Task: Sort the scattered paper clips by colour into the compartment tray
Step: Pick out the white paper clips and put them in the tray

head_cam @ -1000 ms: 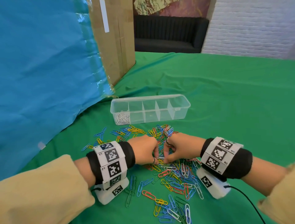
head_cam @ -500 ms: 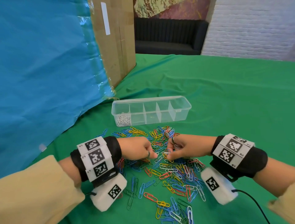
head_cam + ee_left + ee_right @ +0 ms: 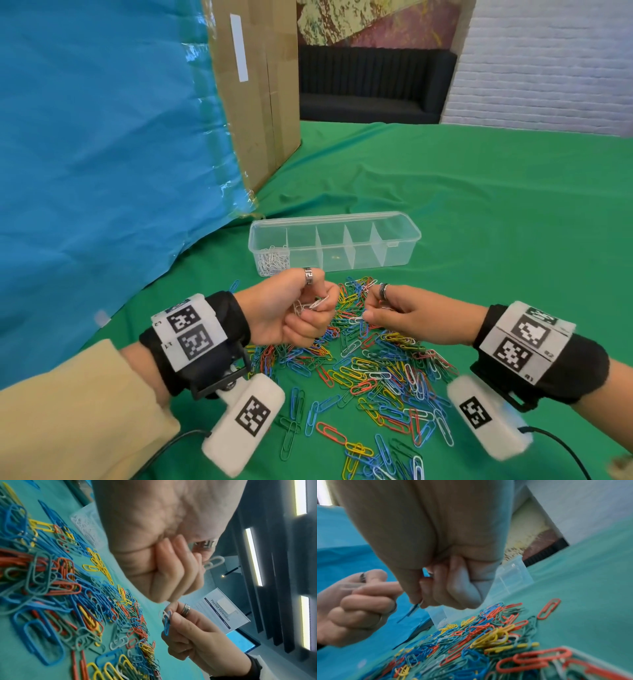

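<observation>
— What do the hands hold?

— The left hand (image 3: pixel 291 310) is raised over the pile of paper clips (image 3: pixel 373 370), its fingers curled around several white clips (image 3: pixel 317 304). The right hand (image 3: pixel 394 313) is near it, also above the pile, and pinches a blue clip (image 3: pixel 167 624) together with a white one between thumb and fingertips.

— Where is the compartment tray?

— The compartment tray (image 3: pixel 394 246) stands on the green worktop (image 3: pixel 496 212), just behind the pile. Its leftmost compartment contains sorted white clips (image 3: pixel 274 262). Whether the other compartments contain something, I cannot tell. A cardboard box (image 3: pixel 260 96) and a blue sheet (image 3: pixel 102 144) are at the left.
</observation>
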